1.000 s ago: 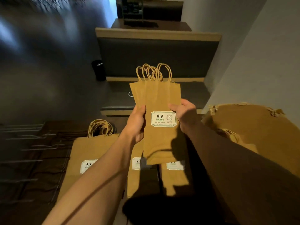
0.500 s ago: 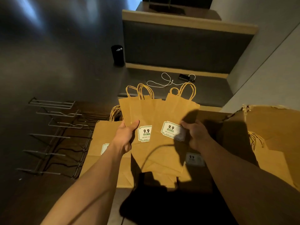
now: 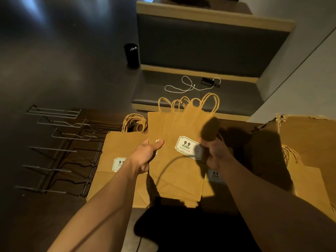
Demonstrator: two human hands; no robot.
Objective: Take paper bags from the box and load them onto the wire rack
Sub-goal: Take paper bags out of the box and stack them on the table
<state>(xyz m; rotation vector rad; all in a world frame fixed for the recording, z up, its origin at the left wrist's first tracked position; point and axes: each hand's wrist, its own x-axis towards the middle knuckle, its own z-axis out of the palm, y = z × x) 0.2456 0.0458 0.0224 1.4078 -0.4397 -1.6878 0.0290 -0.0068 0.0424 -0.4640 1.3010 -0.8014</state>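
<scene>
- Head view: left hand (image 3: 145, 157) pinches the left edge of a fanned bunch of paper bags (image 3: 180, 171), thumb on the front face, fingers curled behind.
- Right hand (image 3: 214, 155) pinches the right side of the same bunch beside the front bag's label (image 3: 189, 147); thumb on front, fingers behind, partly in shadow.
- Bunch is held in the air, handles up, faces toward the camera; the fan spread likely serves to square or count the bags before loading.
- Wire rack (image 3: 60, 148) stands on the table to the left, well apart from the held bunch; no bags visible in its slots.
- More bags lie flat on the table: a stack (image 3: 116, 160) under the left forearm, others beneath the held bunch.
- Box (image 3: 307, 142) sits at the right, open, with bag handles showing inside.
- Background: bench (image 3: 209, 46) with a white cable (image 3: 181, 86) on the seat; black bin (image 3: 131, 54) on the floor.
- Judgement: loading not yet begun; the bunch needs to travel left to the rack.
</scene>
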